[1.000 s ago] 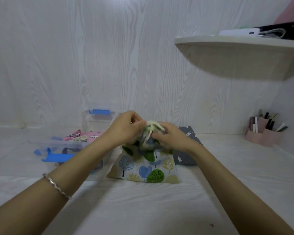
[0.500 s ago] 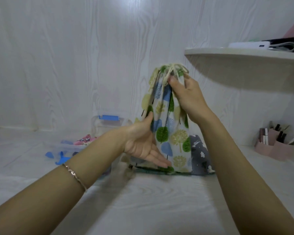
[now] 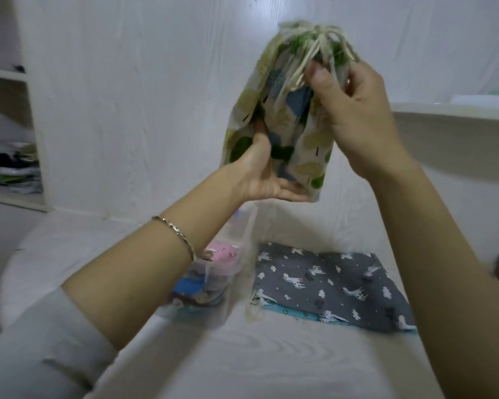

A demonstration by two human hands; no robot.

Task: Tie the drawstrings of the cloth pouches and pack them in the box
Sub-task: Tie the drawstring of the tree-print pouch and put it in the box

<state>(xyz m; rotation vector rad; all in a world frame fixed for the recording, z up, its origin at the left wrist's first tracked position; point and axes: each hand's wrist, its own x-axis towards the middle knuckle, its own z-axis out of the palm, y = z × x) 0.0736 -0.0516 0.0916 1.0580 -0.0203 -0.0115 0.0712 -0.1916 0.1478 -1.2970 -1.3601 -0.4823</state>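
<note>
So at this point the cream cotton pouch printed with green, blue and yellow trees [image 3: 285, 133] was up in the air, well clear of the white wood-grain table [image 3: 242, 364]. It hung upright, with the gathered neck on top and the flat bottom edge pointing down. The right hand [image 3: 357, 110] was pinching it just under the neck, thumb and fingers clamped on the bunched cloth. The cream drawstrings [image 3: 314, 44] were spilling out above, and they looked knotted to me, but it was too blurry to swear to it. The left hand [image 3: 265, 180] sat at the bottom of the tree pouch. Its fingers were fairly straight along the lower edge and its thumb lay up against the fabric, so it was more propping than gripping.

What mattered here was the clear plastic box [image 3: 213, 309], which sat below the tree pouch and off to the left, right under the left forearm. So the left hand was nearer to it. A pink printed pouch [image 3: 224, 253] was already inside with a couple of others. My guess is the pouch would have to come down and leftward, and get tipped off its upright line to lie flat on that pile.

A grey cloth pouch with white animals [image 3: 329, 283] was lying flat just beside the box on the right, on top of something teal [image 3: 288, 311], so it probably still needed doing.
</note>
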